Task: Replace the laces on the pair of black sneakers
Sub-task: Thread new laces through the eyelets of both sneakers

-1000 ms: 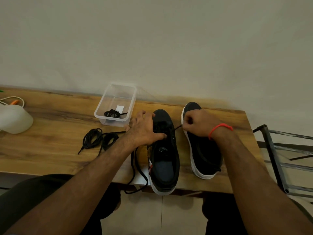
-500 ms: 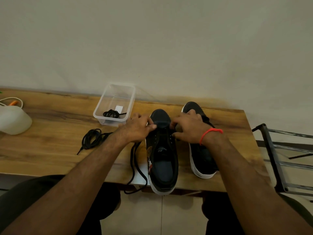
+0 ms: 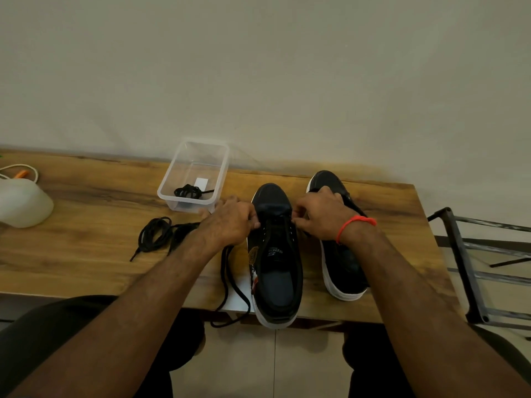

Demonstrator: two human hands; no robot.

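Now both hands work the near sneaker [image 3: 275, 262] at the table's [image 3: 86, 254] front edge, left hand [image 3: 231, 222] and right hand [image 3: 321, 215] each pinching its limp, light lace [image 3: 230, 285] beside the toe-end eyelets, best gripped by the stiff tips

Bare forearms, a thin red-orange wristband [image 3: 355, 225] on the right wrist, dark trousers [image 3: 43, 334].

Two black sneakers stand side by side on the wooden table [image 3: 86, 254]. The left hand [image 3: 230, 222] and the right hand [image 3: 321, 215] pinch the lace [image 3: 230, 282] at the front eyelets of the left sneaker [image 3: 275, 268]. The right sneaker [image 3: 342, 268] stands just beside. A loose lace bundle [image 3: 155, 234] lies left; a clear container [image 3: 221, 168] holds another.
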